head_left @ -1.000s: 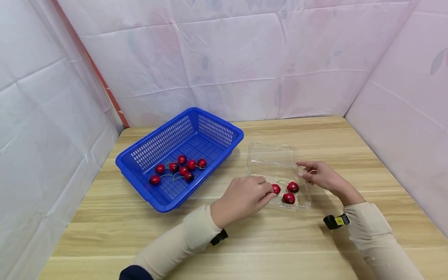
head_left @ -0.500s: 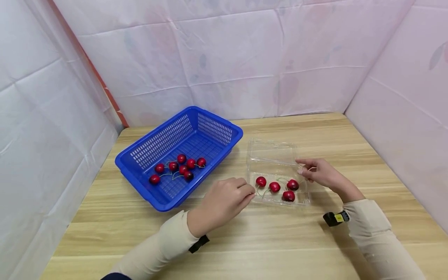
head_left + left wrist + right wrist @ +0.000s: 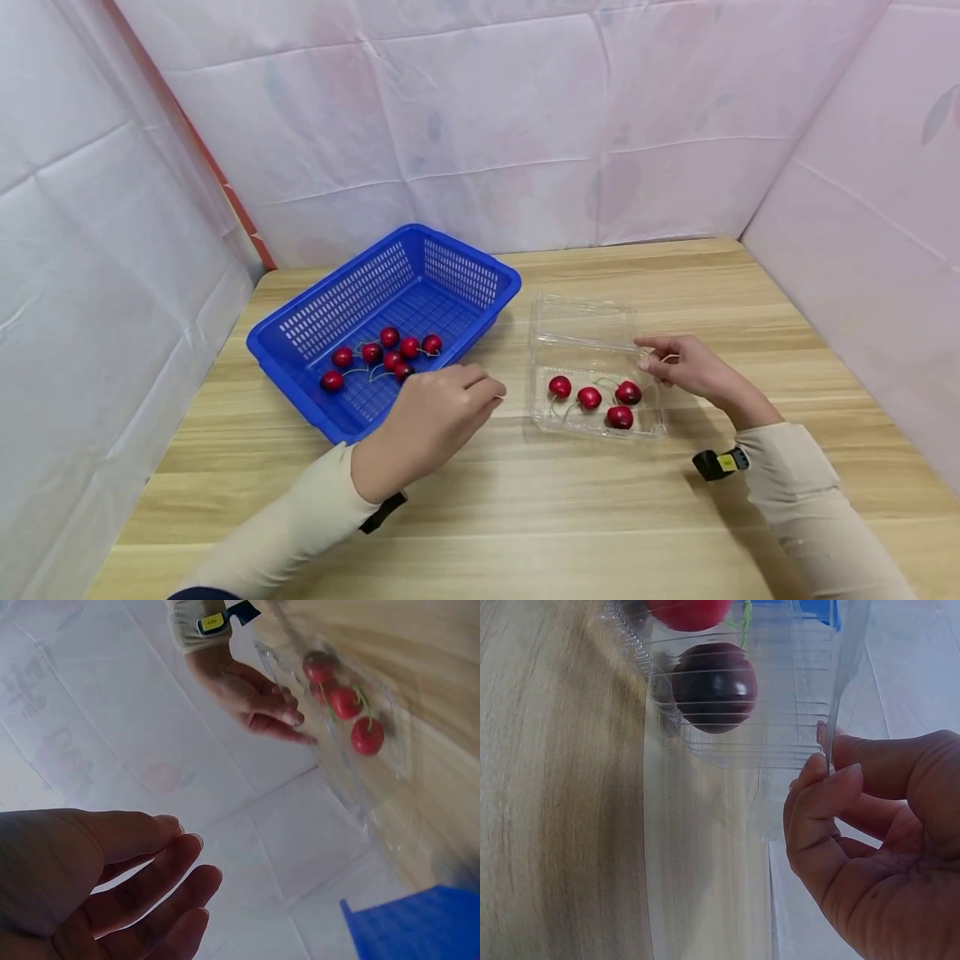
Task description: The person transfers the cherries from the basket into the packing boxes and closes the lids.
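My left hand (image 3: pixel 431 421) is in the air by the near right side of a blue plastic basket (image 3: pixel 480 329). In the left wrist view its fingers bend loosely, thumb near the index tip, with nothing between them. Several red cherries (image 3: pixel 371 354) with green stems lie inside the basket. To the right stands a clear plastic clamshell box (image 3: pixel 585 321), lid folded back. Several more cherries (image 3: pixel 589 398) lie in its near half. My right hand (image 3: pixel 693 371) pinches the box's right edge between thumb and fingers, as the right wrist view shows up close.
Both things stand on a wood-grain table (image 3: pixel 570 517). Pale patterned sheets (image 3: pixel 495 125) hang behind it and at both sides. Bare tabletop lies between the basket and the box and along the front.
My left hand has let go of a cherry at the box and moved left to the basket. Another cherry now shows at the box's left end. The right hand stays at the edge.
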### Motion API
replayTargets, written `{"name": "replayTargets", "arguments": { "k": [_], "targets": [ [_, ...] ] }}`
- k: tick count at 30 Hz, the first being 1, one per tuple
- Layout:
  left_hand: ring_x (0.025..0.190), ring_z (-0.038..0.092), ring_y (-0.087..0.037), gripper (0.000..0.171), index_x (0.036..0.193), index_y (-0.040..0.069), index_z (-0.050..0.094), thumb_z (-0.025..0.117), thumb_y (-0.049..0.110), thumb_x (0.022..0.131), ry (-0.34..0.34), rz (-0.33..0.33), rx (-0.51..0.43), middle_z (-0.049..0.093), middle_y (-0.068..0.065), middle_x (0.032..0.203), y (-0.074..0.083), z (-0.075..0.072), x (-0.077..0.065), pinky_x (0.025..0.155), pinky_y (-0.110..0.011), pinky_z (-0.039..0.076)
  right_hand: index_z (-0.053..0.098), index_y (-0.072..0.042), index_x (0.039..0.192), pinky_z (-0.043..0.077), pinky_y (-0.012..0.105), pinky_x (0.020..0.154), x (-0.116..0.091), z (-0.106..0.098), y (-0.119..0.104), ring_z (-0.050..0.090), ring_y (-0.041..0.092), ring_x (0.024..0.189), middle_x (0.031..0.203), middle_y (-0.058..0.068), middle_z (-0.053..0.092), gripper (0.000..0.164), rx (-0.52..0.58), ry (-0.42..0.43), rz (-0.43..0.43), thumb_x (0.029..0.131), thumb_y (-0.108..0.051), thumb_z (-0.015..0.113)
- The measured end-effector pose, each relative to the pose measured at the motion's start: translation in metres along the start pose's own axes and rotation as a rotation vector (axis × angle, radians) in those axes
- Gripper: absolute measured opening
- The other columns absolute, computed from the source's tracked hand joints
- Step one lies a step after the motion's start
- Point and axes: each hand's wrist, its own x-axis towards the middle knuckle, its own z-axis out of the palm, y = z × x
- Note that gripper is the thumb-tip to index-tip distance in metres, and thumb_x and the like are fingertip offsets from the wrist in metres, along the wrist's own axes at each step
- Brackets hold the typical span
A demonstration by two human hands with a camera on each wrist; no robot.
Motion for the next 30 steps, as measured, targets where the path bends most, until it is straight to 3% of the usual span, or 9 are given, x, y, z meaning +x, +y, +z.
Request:
{"name": "replayTargets", "arguments": {
  "k": [5, 12, 15, 22, 30],
  "targets": [
    [0.071, 0.066, -0.01, 0.003, 0.089, 0.014, 0.073, 0.072, 0.015, 0.086, 0.028, -0.029, -0.009, 0.07, 0.003, 0.084, -0.013, -0.015, 0.001, 0.057, -0.024, 0.053, 0.041, 0.011, 0.137, 0.042, 0.027, 0.054, -0.001, -0.001, 0.0, 0.049, 0.012, 0.063, 0.084, 0.011, 0.054, 0.048, -0.003, 0.007, -0.001, 0.097, -0.01, 0.055],
    [0.069, 0.067, -0.012, 0.006, 0.087, 0.012, 0.074, 0.076, 0.013, 0.082, 0.127, -0.102, -0.008, 0.071, 0.001, 0.082, -0.037, -0.036, 0.005, 0.058, -0.029, 0.054, 0.042, 0.012, 0.137, 0.042, 0.026, 0.053, -0.001, -0.001, -0.001, 0.049, 0.013, 0.063, 0.083, 0.013, 0.055, 0.048, -0.007, 0.007, -0.005, 0.096, -0.01, 0.056],
    [0.067, 0.066, -0.012, 0.006, 0.088, 0.011, 0.074, 0.076, 0.013, 0.082, 0.125, -0.121, 0.0, 0.071, 0.001, 0.083, -0.045, -0.042, 0.007, 0.055, -0.027, 0.053, 0.042, 0.012, 0.136, 0.041, 0.025, 0.053, -0.001, -0.001, 0.0, 0.049, 0.013, 0.063, 0.083, 0.012, 0.054, 0.047, -0.005, 0.006, -0.004, 0.096, -0.009, 0.056],
    [0.064, 0.065, -0.015, 0.008, 0.09, 0.009, 0.073, 0.074, 0.014, 0.084, 0.127, -0.197, 0.042, 0.071, -0.003, 0.086, -0.064, -0.048, 0.01, 0.052, -0.026, 0.05, 0.041, 0.012, 0.137, 0.043, 0.027, 0.054, -0.001, 0.0, 0.002, 0.05, 0.014, 0.063, 0.084, 0.014, 0.055, 0.048, 0.005, 0.004, 0.0, 0.095, -0.007, 0.055],
    [0.061, 0.061, -0.017, 0.009, 0.092, 0.008, 0.073, 0.072, 0.014, 0.086, 0.101, -0.297, 0.062, 0.071, -0.006, 0.087, -0.088, -0.041, 0.013, 0.051, -0.03, 0.049, 0.042, 0.012, 0.137, 0.043, 0.028, 0.054, -0.001, -0.001, 0.0, 0.05, 0.015, 0.063, 0.082, 0.01, 0.055, 0.048, 0.008, 0.005, -0.009, 0.096, -0.008, 0.056]
  ]
}}
